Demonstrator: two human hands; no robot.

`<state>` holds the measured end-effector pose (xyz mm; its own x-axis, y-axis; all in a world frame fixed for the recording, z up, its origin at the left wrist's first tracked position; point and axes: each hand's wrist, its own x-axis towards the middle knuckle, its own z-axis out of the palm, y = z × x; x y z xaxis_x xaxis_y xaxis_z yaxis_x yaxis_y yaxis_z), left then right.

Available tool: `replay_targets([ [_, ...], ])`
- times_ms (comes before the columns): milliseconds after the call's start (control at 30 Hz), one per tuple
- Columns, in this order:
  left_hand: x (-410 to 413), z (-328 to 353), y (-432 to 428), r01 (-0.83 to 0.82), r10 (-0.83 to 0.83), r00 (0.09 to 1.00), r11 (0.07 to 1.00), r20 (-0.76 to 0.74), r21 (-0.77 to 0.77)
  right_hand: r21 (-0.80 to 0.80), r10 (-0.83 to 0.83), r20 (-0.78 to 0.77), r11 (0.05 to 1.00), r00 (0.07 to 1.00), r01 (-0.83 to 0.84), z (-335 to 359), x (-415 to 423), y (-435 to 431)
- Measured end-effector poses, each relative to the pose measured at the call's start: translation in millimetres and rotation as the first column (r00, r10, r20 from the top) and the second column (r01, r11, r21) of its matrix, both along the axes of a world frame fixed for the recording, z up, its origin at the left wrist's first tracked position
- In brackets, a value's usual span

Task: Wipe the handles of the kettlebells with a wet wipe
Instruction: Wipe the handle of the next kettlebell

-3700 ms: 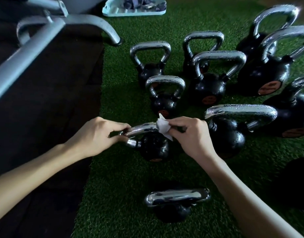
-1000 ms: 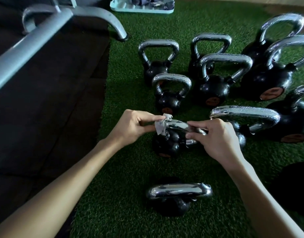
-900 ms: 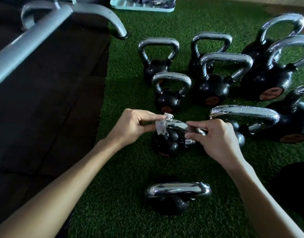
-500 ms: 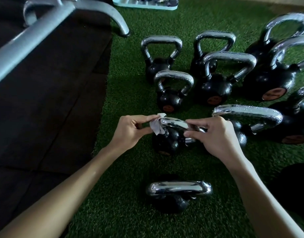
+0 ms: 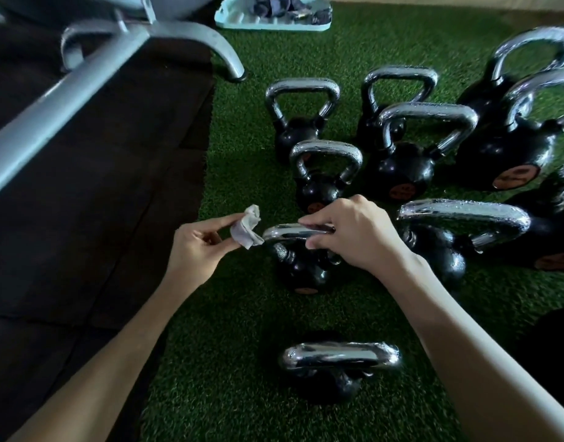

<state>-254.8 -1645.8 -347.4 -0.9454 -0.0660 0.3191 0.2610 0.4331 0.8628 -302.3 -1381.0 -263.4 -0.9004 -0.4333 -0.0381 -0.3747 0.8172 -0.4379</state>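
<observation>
We look down along a person's two bare arms, reaching over green artificial turf (image 5: 236, 330) crowded with black cast-iron kettlebells with shiny chrome handles. The left hand (image 5: 196, 250) pinches a crumpled white wet wipe (image 5: 246, 229) between thumb and fingertips. The wipe's lower edge touches the left end of the curved chrome handle (image 5: 285, 232) of a small black kettlebell (image 5: 301, 271) at the centre. The right hand (image 5: 354, 239) curls its fingers over the right part of that same handle, thumb beneath, steadying it.

To wipe well, we judge that the left hand should wrap the wipe round the bar rather than dab with a corner. It should then draw the wipe along the bar and down the bend, while the right hand shifts aside so the stretch it covers gets cleaned too.

A second kettlebell (image 5: 339, 362) stands nearer us, and more stand beyond and to the right. We cannot tell which are already wiped.
</observation>
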Motion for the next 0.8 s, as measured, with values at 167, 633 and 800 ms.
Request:
replay_targets([
  [167,-2,33,19,0.025,-0.023,0.998,0.999,-0.067,0.033,-0.253,-0.004,0.043,0.967,0.999,0.015,0,3,1],
  [633,-15,70,41,0.295,-0.312,0.948,0.933,-0.057,-0.205,-0.61,-0.1,0.021,0.787,0.995,0.091,1,18,12],
  [800,-45,76,33,0.431,-0.375,0.9,0.68,0.224,-0.593,-0.521,-0.373,-0.043,0.8,0.927,0.298,-10,34,40],
])
